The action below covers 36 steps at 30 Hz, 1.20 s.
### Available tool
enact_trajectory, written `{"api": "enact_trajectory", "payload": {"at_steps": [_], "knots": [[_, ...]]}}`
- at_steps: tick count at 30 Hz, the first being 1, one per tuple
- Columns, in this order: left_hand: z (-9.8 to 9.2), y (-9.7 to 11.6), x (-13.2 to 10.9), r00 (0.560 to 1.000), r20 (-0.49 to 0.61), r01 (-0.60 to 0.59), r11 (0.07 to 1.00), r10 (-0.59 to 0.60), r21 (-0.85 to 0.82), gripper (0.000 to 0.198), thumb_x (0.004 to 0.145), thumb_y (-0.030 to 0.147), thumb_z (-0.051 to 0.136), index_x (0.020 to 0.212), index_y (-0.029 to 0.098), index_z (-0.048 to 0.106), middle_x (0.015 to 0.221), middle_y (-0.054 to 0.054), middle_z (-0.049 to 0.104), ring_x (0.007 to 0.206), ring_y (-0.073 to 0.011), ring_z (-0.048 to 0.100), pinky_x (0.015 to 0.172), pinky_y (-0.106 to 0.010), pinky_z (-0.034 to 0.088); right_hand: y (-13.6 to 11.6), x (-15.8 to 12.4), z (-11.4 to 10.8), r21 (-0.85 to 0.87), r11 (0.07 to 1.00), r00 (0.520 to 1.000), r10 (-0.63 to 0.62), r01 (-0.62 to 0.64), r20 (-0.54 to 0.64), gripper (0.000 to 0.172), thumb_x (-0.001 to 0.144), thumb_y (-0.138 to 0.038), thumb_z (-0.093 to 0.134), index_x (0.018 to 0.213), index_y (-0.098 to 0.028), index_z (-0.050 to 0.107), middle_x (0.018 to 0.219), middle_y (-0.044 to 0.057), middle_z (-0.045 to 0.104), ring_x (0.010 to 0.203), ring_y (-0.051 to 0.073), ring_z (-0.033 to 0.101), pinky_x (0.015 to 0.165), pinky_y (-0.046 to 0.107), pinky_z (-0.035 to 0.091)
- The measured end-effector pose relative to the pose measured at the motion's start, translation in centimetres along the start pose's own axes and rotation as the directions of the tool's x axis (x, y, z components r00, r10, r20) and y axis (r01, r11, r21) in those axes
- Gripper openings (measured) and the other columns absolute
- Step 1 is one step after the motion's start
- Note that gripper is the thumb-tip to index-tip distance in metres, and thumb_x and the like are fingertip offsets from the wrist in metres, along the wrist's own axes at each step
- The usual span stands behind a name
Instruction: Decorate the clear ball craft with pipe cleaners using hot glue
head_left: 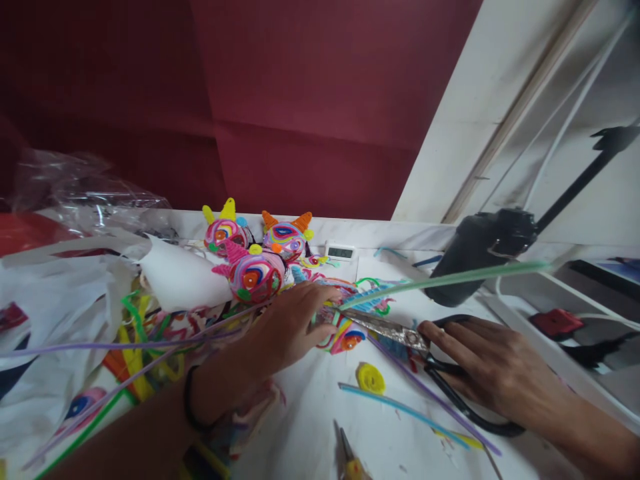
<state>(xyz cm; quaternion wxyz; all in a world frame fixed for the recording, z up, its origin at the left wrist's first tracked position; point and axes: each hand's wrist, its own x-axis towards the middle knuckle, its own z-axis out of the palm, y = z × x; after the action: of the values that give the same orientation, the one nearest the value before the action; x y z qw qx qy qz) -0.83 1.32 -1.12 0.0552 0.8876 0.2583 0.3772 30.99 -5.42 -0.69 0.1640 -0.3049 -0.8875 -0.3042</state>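
Observation:
Black-handled scissors [400, 329] are in my right hand [493, 367], its fingers around the handles. The blades point left and meet the base of a pale green fuzzy stem [440, 279], which slants up to the right. My left hand [295, 327] is closed, thumb and fingers pinching a colourful piece [345, 335] with an orange and blue eye pattern, beside the scissor tips. Part of that piece is hidden by my fingers. Just behind my left hand sits a round pink striped figure [257, 277] with pointed ears.
Two more eared figures [285, 239] [225, 233] stand near a small digital display [341, 252]. Plastic bags and coloured stems crowd the left. A yellow coil [371, 379], a blue stem [405, 408] and a yellow-handled tool [354, 467] lie in front. A black cylinder [463, 257] stands behind right.

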Motion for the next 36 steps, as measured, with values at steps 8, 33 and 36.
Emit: {"api": "enact_trajectory", "payload": {"at_steps": [8,33,36], "knots": [[0.2,0.0,0.0,1.0,-0.017,0.019,1.0,-0.02,-0.015,0.063,0.08,0.016,0.07,0.134,0.026,0.038,0.117,-0.006,0.066,0.11,-0.0222,0.063,0.096,-0.037,0.05,-0.3,-0.4,0.3,0.035,0.998,0.999,0.052,-0.052,-0.01,0.033,0.095,-0.025,0.045,0.123,-0.011,0.054,0.078,0.01,0.069,0.063,0.022,0.064,0.052,0.032,0.046],[0.5,0.1,0.1,0.999,-0.038,-0.009,0.999,0.008,-0.038,0.07,0.078,0.012,0.071,0.137,0.024,0.035,0.117,-0.005,0.065,0.11,-0.0212,0.062,0.097,-0.035,0.049,-2.5,0.3,-1.8,0.311,0.863,0.907,0.32,-0.399,0.276,0.04,0.088,-0.04,0.059,0.122,-0.021,0.05,0.102,0.011,0.068,0.085,0.024,0.066,0.071,0.035,0.055],[0.4,0.1,0.2,0.999,-0.045,-0.023,1.0,0.022,-0.017,0.067,0.079,0.012,0.07,0.135,0.023,0.036,0.119,-0.006,0.064,0.11,-0.0211,0.062,0.097,-0.035,0.049,-2.3,-0.1,-2.4,0.31,0.863,0.913,0.337,-0.398,0.231,0.037,0.09,-0.04,0.056,0.121,-0.022,0.05,0.1,0.011,0.069,0.082,0.025,0.068,0.067,0.035,0.056]]}}
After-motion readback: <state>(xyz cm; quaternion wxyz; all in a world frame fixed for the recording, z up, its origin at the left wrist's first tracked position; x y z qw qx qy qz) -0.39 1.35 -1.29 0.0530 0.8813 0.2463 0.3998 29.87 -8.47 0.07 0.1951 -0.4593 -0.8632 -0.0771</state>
